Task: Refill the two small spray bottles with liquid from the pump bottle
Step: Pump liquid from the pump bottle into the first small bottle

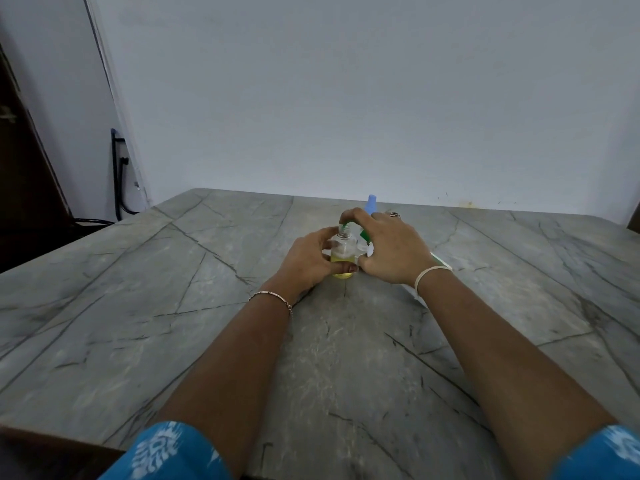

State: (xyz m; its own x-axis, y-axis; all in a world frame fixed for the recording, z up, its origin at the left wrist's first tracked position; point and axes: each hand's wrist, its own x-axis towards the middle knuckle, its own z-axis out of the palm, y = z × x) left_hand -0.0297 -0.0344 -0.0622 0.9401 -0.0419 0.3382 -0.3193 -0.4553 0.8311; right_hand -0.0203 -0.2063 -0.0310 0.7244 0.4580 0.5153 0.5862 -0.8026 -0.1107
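Two hands close together at mid-table, over a grey stone table. Left hand curled round a small spray bottle, thumb across the front low down, fingers at its 9 o'clock side. Bottle upright on the stone, clear, cap off, bare threaded neck on top, yellow liquid in the lower part only. Right hand reaching over from 3 o'clock, finger and thumb pinching a green piece right at that neck; too small to tell whether cap or tube.

Much hidden by the right hand. At 1 o'clock from the bottle, just behind the knuckles, a blue-topped bottle, only the top showing; cannot tell whether pump or spray. Between the held bottle and the right palm, a second clear thing with some green, mostly covered. Under the right wrist, out toward 4 o'clock, a flat white thing with a green edge, lying on the stone, shape not clear.

On the right hand a ring, at its wrist a white band; at the left wrist a thin chain bracelet. Blue patterned sleeves at 6 o'clock. Pale wall at 12 o'clock, black cable at 10 o'clock, dark door at 9 o'clock.
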